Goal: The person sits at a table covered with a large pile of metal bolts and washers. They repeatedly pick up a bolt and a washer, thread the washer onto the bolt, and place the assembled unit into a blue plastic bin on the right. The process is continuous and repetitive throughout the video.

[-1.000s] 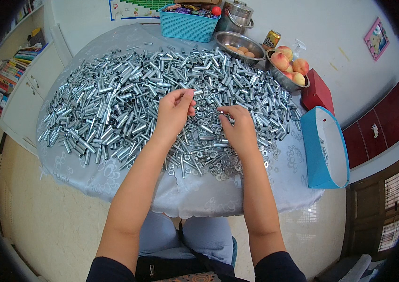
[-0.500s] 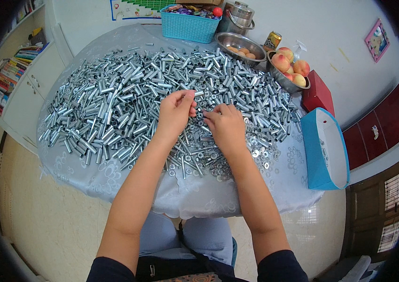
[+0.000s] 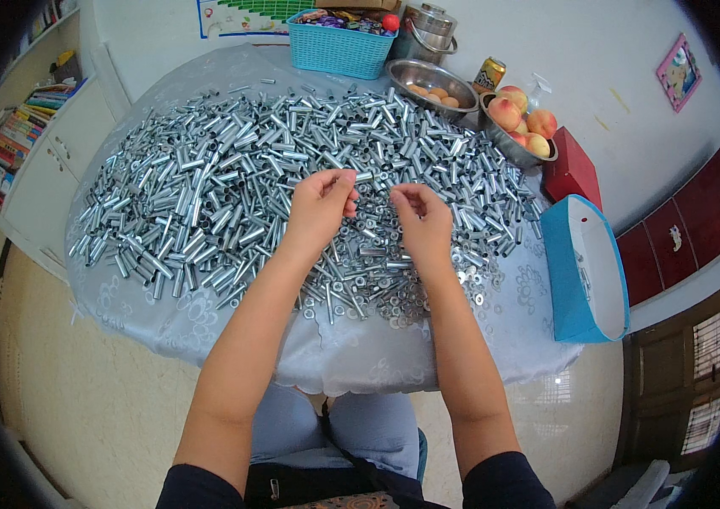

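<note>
Over the middle of a big heap of silvery metal sleeves [image 3: 198, 182], my left hand [image 3: 319, 206] is closed, thumb and fingers pinching a short metal sleeve [image 3: 365, 177] that points to the right. My right hand [image 3: 424, 222] hovers just to its right, a small gap away, fingertips pressed together. Whatever the right fingertips hold is too small to name. Below and between the hands lie loose hex nuts [image 3: 363, 285] and flat washers [image 3: 411, 307], with several thin bolts [image 3: 331, 301] among them.
A blue fabric bin [image 3: 568, 271] with a few metal pieces inside stands at the right edge of the cloth-covered table [image 3: 360, 360]. Behind the heap are a blue basket [image 3: 338, 51], a steel bowl of eggs [image 3: 400, 75], a bowl of peaches [image 3: 508, 153], a can [image 3: 490, 72] and a red box [image 3: 572, 170].
My right hand has moved right and slightly up, with its fingertips drawn together. My left hand has shifted slightly down and right, still with the sleeve at its fingertips.
</note>
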Demonstrator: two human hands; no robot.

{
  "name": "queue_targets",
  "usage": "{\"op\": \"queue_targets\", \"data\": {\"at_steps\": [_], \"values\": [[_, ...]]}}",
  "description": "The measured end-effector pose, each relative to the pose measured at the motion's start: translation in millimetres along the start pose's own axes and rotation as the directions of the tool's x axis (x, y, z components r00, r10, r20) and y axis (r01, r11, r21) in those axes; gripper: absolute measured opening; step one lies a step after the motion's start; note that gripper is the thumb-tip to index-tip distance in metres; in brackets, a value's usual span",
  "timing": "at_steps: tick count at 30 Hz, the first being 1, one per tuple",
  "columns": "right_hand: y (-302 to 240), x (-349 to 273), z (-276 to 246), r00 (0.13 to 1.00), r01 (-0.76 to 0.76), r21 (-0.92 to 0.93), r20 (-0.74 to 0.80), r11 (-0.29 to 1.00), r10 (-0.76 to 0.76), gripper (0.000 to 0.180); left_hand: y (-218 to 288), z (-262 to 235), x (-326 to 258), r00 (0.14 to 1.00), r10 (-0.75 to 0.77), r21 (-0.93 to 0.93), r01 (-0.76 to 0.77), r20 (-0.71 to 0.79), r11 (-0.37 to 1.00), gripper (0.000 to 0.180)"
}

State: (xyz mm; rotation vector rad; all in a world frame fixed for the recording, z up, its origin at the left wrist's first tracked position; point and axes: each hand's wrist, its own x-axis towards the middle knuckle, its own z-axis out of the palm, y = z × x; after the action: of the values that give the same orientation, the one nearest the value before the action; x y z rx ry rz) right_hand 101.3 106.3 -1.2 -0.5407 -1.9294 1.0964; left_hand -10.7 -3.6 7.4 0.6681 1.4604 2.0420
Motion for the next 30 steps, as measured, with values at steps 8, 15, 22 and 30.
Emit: {"op": "queue_targets", "data": {"at_steps": [8,15,22,30], "values": [[-4.1,-0.8,-0.7,0.998,-0.045,0.365,-0.028,0.93,0.059,0.013,-5.0,8.8,-6.0,0.997,-0.027,0.045,0.024,0.075,0.999,0.021],[-6.7,-4.3,-2.2,0.989,0.062,0.047,-0.136,0.997,-0.055,0.014,-3.6,7.8,-6.6,0.996,-0.048,0.053,0.044,0.079,0.998,0.02],[-6.4,-7.8,0.6,0.994,0.075,0.095,-0.09,0.993,-0.066,0.011,-4.6,7.7,-6.1,0.996,-0.038,0.059,0.033,0.086,0.998,0.02],[-12.6,-10.3,0.5,0.998,0.025,0.092,-0.061,0.995,-0.019,0.011,-3.7,8.4,-7.4,0.993,-0.05,0.083,0.041,0.103,0.996,0.02]]}}
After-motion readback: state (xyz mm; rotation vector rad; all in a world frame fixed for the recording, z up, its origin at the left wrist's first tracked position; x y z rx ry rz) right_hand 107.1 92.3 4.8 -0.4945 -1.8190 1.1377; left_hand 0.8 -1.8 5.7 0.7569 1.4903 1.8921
